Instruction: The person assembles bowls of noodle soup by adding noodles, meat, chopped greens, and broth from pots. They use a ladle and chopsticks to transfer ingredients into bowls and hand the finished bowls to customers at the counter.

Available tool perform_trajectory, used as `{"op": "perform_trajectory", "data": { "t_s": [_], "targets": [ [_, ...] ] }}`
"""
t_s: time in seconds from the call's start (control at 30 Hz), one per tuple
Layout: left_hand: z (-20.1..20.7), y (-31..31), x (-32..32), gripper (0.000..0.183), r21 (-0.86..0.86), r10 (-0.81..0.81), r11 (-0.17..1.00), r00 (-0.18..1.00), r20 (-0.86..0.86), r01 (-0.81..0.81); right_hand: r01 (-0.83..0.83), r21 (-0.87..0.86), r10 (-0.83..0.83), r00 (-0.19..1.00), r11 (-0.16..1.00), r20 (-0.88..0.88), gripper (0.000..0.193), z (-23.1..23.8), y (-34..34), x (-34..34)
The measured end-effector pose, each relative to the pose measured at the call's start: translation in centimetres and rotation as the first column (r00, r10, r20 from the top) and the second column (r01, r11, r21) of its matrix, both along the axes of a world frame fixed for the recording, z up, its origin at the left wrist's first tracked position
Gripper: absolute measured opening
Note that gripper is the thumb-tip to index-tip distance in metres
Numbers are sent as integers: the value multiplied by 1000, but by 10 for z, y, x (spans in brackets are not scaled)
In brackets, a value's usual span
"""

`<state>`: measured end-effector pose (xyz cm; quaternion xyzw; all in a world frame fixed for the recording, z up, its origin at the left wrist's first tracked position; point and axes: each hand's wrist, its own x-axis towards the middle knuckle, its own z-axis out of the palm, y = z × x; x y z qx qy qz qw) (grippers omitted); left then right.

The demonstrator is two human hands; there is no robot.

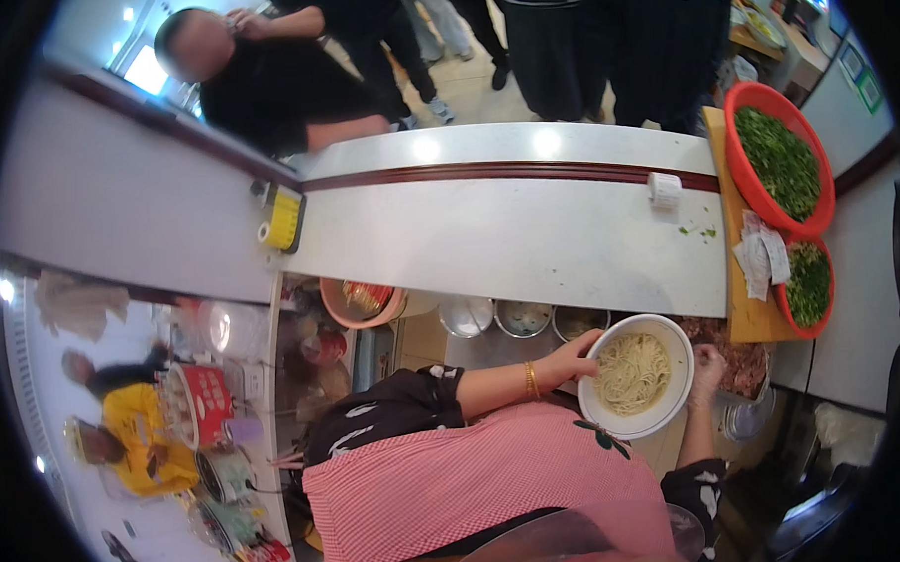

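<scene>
My left hand [572,361], with a gold bracelet at the wrist, grips the left rim of a white bowl [672,392] that holds pale noodles [632,372]. I hold the bowl in front of my pink checked apron [477,483]. My right hand [709,366] is just right of the bowl, its fingers bunched downward at the edge of a tray of reddish-brown sliced meat [745,365]. Whether those fingers hold any meat is not visible.
Three round metal pots [523,318] stand under a white counter [528,239]. Two red basins of chopped greens [783,160] [809,283] sit on a wooden board [744,320] beside paper slips [761,255]. A pink basin [362,304] is at left. People stand beyond the counter.
</scene>
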<state>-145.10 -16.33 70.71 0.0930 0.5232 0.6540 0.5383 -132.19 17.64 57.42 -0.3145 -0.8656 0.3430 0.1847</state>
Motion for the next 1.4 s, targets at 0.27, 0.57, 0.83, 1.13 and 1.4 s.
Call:
{"op": "perform_trajectory", "data": {
  "t_s": [0.27, 0.57, 0.83, 1.13, 1.4],
  "targets": [
    [26, 28, -8, 74, 44, 125, 992, 982, -142, -120, 20, -841, -436, 861, 540, -260, 15, 106, -7, 31],
    [43, 71, 9, 76, 83, 122, 989, 992, 21, -123, 11, -446, -127, 965, 895, -231, 23, 244, -119, -3],
    [28, 74, 7, 70, 176, 156, 970, 984, 84, -169, 74, -72, -87, 974, 995, -210, 27, 224, -94, 43],
    [29, 41, 10, 71, 91, 373, 924, 928, 10, -372, 68, 216, -78, 996, 974, 36, 25, 86, 1, 38],
    [41, 42, 55, 73, 7, 600, 797, 793, 108, -604, -42, 140, 25, 992, 989, 124, 22, 38, 34, 5]
  ]
}}
